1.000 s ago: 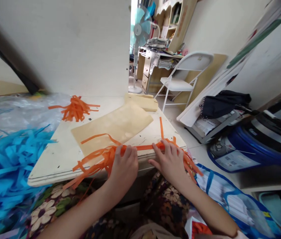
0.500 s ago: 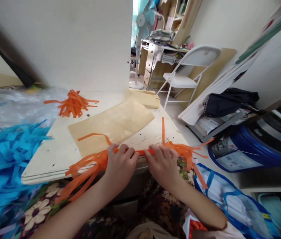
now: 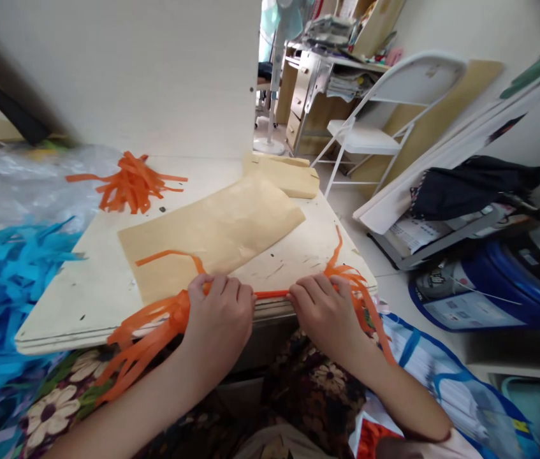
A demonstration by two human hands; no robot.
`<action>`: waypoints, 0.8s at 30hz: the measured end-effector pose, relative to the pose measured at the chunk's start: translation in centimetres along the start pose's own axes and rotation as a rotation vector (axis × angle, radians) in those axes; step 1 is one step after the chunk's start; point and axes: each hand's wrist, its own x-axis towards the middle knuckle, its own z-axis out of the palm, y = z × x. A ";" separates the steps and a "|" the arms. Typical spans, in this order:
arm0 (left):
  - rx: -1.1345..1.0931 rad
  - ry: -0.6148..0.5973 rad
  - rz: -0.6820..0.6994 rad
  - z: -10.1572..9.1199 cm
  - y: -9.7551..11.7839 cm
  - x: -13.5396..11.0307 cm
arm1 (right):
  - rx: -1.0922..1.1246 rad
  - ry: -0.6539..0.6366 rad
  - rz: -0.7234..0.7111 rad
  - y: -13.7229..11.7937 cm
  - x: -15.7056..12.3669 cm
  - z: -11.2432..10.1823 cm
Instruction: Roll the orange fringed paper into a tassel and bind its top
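A length of orange fringed paper [image 3: 270, 294] runs between my two hands along the near edge of the white board [image 3: 73, 280]. My left hand [image 3: 222, 312] is closed around its twisted middle, with loose orange strips fanning out to the left and hanging over the edge. My right hand [image 3: 324, 309] grips the other side of the twist, and more strips spill out past it to the right. Between the hands the paper is a narrow, taut cord. Beyond them a tan paper sheet [image 3: 217, 229] lies on the board.
An orange paper tassel [image 3: 133, 183] rests at the board's far left. Blue cut paper strips [image 3: 6, 299] heap up on the left, near clear plastic [image 3: 44, 185]. A folded tan paper piece [image 3: 284, 175] lies at the back. To the right are a white folding chair [image 3: 370, 137] and a blue bucket [image 3: 494, 287].
My hands have moved apart, and a longer stretch of twisted orange paper shows between them. The strips at the right hang lower. The view has shifted slightly.
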 end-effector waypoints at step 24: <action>0.137 -0.003 0.137 0.3 -0.8 1.3 | 0.205 -0.171 -0.020 -0.6 2.1 -0.3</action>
